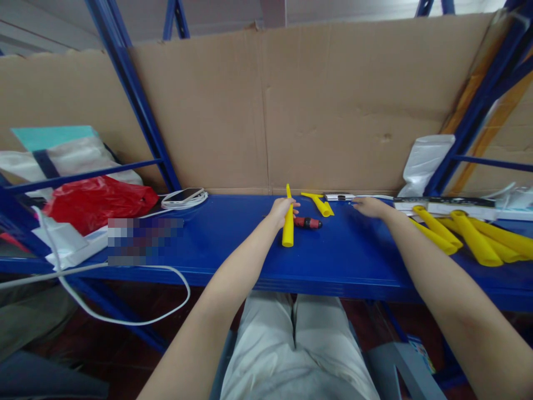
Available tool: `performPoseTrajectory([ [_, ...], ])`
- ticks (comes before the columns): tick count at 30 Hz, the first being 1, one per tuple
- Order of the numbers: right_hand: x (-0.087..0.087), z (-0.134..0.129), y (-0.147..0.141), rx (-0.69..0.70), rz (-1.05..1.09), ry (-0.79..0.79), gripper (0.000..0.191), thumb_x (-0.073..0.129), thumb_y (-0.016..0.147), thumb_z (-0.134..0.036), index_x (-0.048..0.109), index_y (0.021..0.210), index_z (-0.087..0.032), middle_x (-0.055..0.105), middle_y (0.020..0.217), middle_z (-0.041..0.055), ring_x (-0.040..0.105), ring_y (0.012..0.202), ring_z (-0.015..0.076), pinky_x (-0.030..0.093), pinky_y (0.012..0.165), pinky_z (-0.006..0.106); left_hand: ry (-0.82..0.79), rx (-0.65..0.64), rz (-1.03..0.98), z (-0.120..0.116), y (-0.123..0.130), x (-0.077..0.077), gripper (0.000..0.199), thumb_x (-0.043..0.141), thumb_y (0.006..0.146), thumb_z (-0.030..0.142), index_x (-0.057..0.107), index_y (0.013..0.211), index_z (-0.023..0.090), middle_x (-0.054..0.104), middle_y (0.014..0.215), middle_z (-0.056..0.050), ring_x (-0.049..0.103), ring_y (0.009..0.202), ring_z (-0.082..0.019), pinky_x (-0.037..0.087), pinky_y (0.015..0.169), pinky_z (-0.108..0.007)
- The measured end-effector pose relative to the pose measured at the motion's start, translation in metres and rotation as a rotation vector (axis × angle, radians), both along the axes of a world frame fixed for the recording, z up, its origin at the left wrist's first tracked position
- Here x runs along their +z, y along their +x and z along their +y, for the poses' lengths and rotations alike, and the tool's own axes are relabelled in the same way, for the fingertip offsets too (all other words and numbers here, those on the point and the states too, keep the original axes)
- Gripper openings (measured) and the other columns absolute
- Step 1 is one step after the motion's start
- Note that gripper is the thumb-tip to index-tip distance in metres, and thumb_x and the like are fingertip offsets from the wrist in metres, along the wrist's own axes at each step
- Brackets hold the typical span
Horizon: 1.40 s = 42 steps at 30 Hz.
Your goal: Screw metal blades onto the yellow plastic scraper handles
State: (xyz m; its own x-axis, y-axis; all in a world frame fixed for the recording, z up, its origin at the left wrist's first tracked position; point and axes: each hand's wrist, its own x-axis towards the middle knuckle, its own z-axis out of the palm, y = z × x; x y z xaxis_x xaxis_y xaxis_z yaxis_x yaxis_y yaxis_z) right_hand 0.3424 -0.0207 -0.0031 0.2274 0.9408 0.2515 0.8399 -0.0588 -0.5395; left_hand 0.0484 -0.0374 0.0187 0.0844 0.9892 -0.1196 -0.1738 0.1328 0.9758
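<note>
My left hand [282, 213] is wrapped round a yellow tapered plastic tube [287, 233], its narrow tip up and its wide end toward me. A red-and-black tool [307, 223], which looks like a small screwdriver, lies just right of that hand. Behind it rests a yellow plastic piece with a branched shape [320, 204]. My right hand [370, 207] is at the back of the blue shelf, close to a small white-and-black item [339, 197]. Its fingertips are blurred, and whether they hold anything small does not show.
Several yellow tubes [474, 239] lie at the right, beside long black-and-white boxes [444, 206]. A red plastic bag [102, 203] and a coiled white cable [185, 199] occupy the left. Cardboard [325, 111] closes the back of the blue shelf [250, 266]. A white cable [137, 322] droops over the front edge.
</note>
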Motion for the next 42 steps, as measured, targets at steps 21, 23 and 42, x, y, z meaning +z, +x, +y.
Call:
performPoseTrajectory([
  [21,0.004,-0.011,-0.062,0.436,-0.437,-0.089,0.04,0.049,0.091,-0.02,0.074,0.123,-0.022,0.073,0.121,0.005,0.07,0.111,0.0259,0.052,0.1,0.037,0.013,-0.019,0.043,0.003,0.001,-0.003,0.015,0.052,0.088,0.01,0.061,0.1,0.01,0.074,0.083,-0.008,0.049,0.042,-0.007,0.037,0.043,-0.022],
  [23,0.005,-0.012,-0.063,0.419,-0.442,-0.098,0.041,0.048,0.092,-0.021,0.072,0.126,-0.02,0.072,0.125,0.0067,0.068,0.115,0.0262,0.051,0.103,0.037,0.014,-0.016,0.041,0.003,0.001,-0.003,0.015,0.052,0.089,0.01,0.062,0.1,0.01,0.074,0.084,-0.008,0.049,0.042,-0.007,0.037,0.043,-0.022],
  [42,-0.002,-0.013,-0.07,0.399,-0.456,-0.169,0.046,0.044,0.092,-0.014,0.065,0.133,-0.01,0.062,0.138,0.0138,0.06,0.128,0.0262,0.044,0.11,0.036,0.011,-0.02,0.065,-0.004,0.0,0.002,0.018,0.052,0.09,0.01,0.061,0.105,0.009,0.074,0.084,-0.006,0.049,0.039,-0.006,0.035,0.04,-0.022],
])
